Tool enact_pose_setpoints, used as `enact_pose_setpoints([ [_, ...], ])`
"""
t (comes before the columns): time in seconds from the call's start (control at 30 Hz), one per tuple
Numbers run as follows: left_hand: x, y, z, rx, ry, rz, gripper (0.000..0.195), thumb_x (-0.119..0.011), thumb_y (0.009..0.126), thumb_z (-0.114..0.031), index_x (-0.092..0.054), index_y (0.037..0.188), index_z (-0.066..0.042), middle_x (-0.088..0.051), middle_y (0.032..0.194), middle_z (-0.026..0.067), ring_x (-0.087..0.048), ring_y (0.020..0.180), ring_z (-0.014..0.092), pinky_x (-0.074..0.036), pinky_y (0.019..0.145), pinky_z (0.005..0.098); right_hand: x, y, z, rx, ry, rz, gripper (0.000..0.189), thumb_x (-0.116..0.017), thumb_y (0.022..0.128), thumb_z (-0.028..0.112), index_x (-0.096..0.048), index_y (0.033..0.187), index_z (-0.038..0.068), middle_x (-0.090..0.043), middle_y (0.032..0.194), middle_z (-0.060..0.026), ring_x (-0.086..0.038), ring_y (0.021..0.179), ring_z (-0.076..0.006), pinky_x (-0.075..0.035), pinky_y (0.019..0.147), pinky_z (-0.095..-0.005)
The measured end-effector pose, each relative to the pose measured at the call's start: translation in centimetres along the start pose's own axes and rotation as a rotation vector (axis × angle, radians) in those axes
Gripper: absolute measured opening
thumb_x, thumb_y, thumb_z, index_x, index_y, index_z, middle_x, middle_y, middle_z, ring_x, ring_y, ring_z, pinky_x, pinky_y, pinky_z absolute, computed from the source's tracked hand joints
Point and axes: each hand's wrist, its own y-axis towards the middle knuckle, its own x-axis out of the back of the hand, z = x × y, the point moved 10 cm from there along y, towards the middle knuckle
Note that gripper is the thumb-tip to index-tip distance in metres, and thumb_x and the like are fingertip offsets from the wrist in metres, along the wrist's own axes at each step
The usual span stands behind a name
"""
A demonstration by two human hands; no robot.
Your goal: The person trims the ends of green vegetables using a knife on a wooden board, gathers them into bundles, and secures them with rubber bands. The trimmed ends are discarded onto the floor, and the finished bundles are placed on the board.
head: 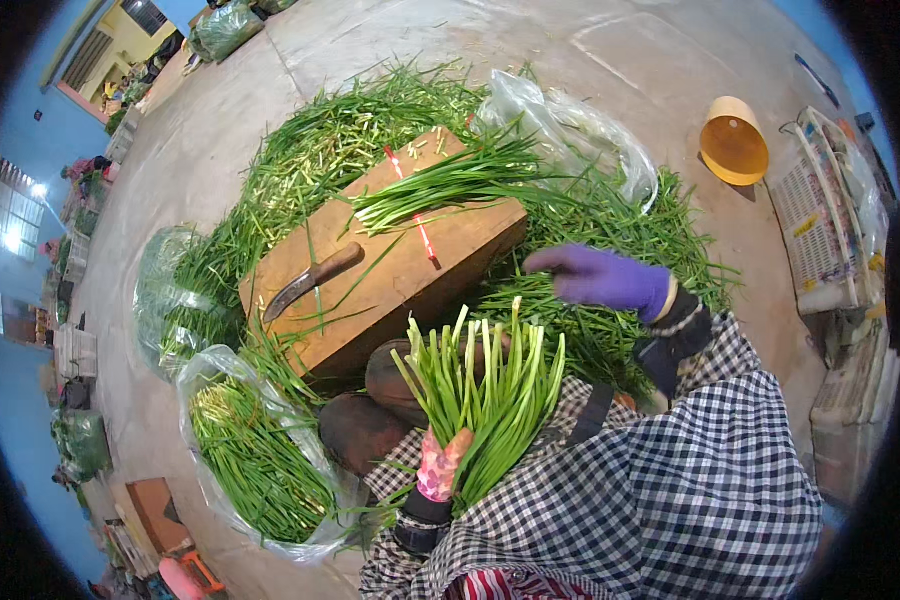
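My left hand (441, 461), in a pink floral glove, grips a loose bunch of green garlic chives (495, 382). Their pale cut ends point up and away from me. Over the chive heap to the right is my right hand (607, 281) in a purple glove, blurred, with a finger stretched out and nothing seen in it. Before me a wooden block (465, 232) carries another bunch of chives (442, 184), laid across a red-and-white strip (423, 238). A knife (311, 281) with a wooden handle lies on the block's left part.
Loose chives (330, 142) surround the block. At lower left, an open plastic bag (315, 551) holds chives. Clear plastic (521, 105) lies behind the block. A tipped yellow bucket (733, 142) and white crates (817, 225) stand right. Bags and distant people line the left wall.
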Motion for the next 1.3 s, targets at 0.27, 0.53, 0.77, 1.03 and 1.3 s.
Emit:
enact_pose_setpoints([
  [0.27,-0.6,-0.2,-2.5,-0.056,-0.073,-0.045,0.041,-0.064,0.085,-0.018,-0.050,0.119,-0.001,-0.062,0.107,0.0099,-0.062,0.090,0.020,-0.052,0.077,0.0319,-4.2,2.2,-0.5,0.321,0.726,-0.116,0.020,-0.052,0.092,0.022,-0.056,0.091,0.002,-0.061,0.094,-0.0111,-0.061,0.088,-0.0216,-0.048,0.087,-0.0336],
  [0.53,0.1,-0.4,-0.8,0.010,-0.214,-0.069,0.037,-0.063,0.086,-0.015,-0.052,0.118,-0.001,-0.063,0.104,0.0100,-0.063,0.088,0.019,-0.052,0.077,0.0325,10.7,-1.4,-4.0,-0.136,-0.146,-0.540,0.032,-0.060,0.086,0.031,-0.061,0.103,0.004,-0.064,0.090,-0.0085,-0.060,0.082,-0.0170,-0.049,0.079,-0.0313],
  [0.77,0.4,-0.5,0.6,0.129,-0.071,-0.001,0.055,-0.061,0.087,-0.031,-0.043,0.128,0.001,-0.058,0.118,0.0145,-0.061,0.100,0.025,-0.052,0.085,0.0374,-7.6,-4.4,-0.7,-0.398,-0.093,0.262,0.032,-0.064,0.084,0.030,-0.063,0.108,0.008,-0.065,0.081,-0.0013,-0.060,0.073,-0.0115,-0.048,0.068,-0.0267],
  [1.03,-1.7,0.1,-0.5,-0.062,0.004,0.192,0.063,-0.075,0.075,-0.018,-0.044,0.127,-0.003,-0.056,0.120,0.0099,-0.058,0.105,0.021,-0.048,0.089,0.0336,-9.8,-2.8,-2.0,-0.127,0.535,0.144,0.047,-0.058,0.087,0.016,-0.046,0.130,0.003,-0.061,0.111,-0.0030,-0.056,0.098,-0.0120,-0.044,0.087,-0.0276],
  [1.3,-3.0,-0.1,-3.4,-0.094,0.243,0.158,0.052,-0.066,0.069,-0.001,-0.051,0.119,-0.001,-0.061,0.112,0.0108,-0.062,0.096,0.023,-0.049,0.084,0.0327,-4.5,-2.0,-4.8,0.185,0.459,-0.190,0.024,-0.057,0.081,0.009,-0.055,0.104,0.003,-0.061,0.087,-0.0072,-0.058,0.080,-0.0183,-0.046,0.070,-0.0309],
])
